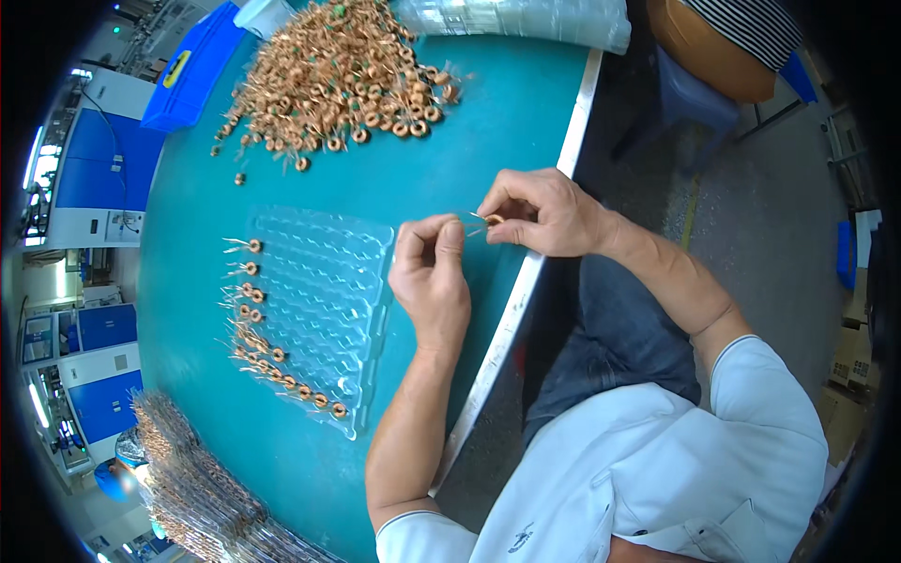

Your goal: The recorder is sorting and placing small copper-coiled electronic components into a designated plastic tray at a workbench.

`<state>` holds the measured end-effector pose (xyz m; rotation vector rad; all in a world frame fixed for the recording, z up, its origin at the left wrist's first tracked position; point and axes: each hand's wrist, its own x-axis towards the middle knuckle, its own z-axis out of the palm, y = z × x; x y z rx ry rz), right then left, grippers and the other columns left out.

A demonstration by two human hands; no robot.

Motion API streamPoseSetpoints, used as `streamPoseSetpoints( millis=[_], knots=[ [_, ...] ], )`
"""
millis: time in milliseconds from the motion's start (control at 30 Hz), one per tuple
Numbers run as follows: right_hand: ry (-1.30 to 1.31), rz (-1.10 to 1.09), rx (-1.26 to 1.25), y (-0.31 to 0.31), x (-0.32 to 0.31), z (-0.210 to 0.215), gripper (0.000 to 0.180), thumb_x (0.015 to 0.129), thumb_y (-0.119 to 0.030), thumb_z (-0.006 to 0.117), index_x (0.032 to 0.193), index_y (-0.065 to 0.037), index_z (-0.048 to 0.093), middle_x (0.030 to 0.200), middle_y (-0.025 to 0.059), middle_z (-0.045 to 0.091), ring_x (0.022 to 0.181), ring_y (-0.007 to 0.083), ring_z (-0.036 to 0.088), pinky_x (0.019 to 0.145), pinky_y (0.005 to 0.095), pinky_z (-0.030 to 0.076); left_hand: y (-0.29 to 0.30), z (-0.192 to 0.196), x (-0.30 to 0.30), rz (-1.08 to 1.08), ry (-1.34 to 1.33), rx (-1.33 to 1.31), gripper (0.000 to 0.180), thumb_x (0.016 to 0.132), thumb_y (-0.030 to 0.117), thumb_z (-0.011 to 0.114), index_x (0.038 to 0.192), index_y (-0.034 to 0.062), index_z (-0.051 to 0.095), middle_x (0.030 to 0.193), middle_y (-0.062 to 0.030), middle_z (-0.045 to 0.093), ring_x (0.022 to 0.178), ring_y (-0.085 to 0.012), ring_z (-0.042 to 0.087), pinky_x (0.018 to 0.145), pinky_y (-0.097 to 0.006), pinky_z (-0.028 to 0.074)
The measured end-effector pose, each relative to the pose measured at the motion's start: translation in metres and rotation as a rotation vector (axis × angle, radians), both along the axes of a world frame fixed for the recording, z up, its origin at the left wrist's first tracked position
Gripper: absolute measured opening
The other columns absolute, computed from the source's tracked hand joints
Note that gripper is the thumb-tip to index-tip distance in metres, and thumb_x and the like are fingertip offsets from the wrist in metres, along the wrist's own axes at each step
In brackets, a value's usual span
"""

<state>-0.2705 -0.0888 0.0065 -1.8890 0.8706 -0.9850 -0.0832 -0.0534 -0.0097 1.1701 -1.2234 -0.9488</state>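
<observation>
Mid-frame, I see the right hand (552,214) pinching a small, copper-coloured ring coil (494,220), the left hand (430,272) its thin silvery leads (476,226). Uneven pulling could bend them.

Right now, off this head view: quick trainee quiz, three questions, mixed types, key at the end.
1. Multiple choice. What sits just left, in the picture, of the heap of ring-shaped coils?
A) a blue bin
B) cardboard boxes
C) a stool
2. True or false, of the clear tray: coils cover all of it.
3. Short answer. Which hand's fingers hold a single coil by its ring?

Key
1. A
2. False; much of it shows no coils.
3. The right hand.
</observation>
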Motion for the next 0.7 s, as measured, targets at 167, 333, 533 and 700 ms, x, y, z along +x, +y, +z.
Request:
streamPoseSetpoints(
  millis=[167, 333, 533, 700],
  knots=[
    [-0.289, -0.181, 0.327, 0.004, 0.007, 0.012, 0.027, 0.088, -0.002, 0.070, 0.111, 0.000, 0.056, 0.089, 0.0046, 0.066, 0.076, 0.0077, 0.063, 0.062, 0.0215, 0.053, 0.002, 0.014, -0.004, -0.044, 0.095, 0.095, 0.033, 0.090, 0.014, 0.073, 0.117, 0.0009, 0.060, 0.099, -0.0050, 0.062, 0.085, -0.0102, 0.059, 0.070, -0.023, 0.049],
    [-0.256, -0.171, 0.242, 0.022, 0.027, 0.004, 0.021, 0.088, -0.005, 0.071, 0.104, 0.002, 0.060, 0.090, 0.0094, 0.070, 0.079, 0.0106, 0.069, 0.066, 0.0235, 0.057, 0.003, 0.014, -0.001, -0.131, -0.132, -0.038, 0.036, 0.087, 0.020, 0.076, 0.116, 0.0007, 0.066, 0.109, -0.0110, 0.063, 0.091, -0.0162, 0.064, 0.068, -0.026, 0.053],
    [-0.021, -0.202, -0.039, 0.028, 0.025, 0.017, 0.018, 0.088, -0.007, 0.071, 0.104, -0.001, 0.066, 0.091, 0.0085, 0.068, 0.080, 0.0132, 0.068, 0.065, 0.0247, 0.055, 0.003, 0.005, 0.009, -0.196, 0.109, -0.089, 0.028, 0.088, 0.010, 0.074, 0.112, -0.0011, 0.067, 0.107, -0.0093, 0.064, 0.092, -0.0140, 0.064, 0.075, -0.025, 0.053],
    [-0.112, -0.168, 0.290, 0.009, 0.018, 0.026, 0.027, 0.093, -0.022, 0.069, 0.110, -0.001, 0.068, 0.090, 0.0049, 0.067, 0.078, 0.0096, 0.063, 0.063, 0.0232, 0.051, 0.008, 0.008, 0.013, -0.262, 0.166, 0.086, 0.025, 0.087, 0.011, 0.075, 0.108, -0.0015, 0.067, 0.090, -0.0036, 0.068, 0.081, -0.0094, 0.062, 0.073, -0.024, 0.052]
  ],
)
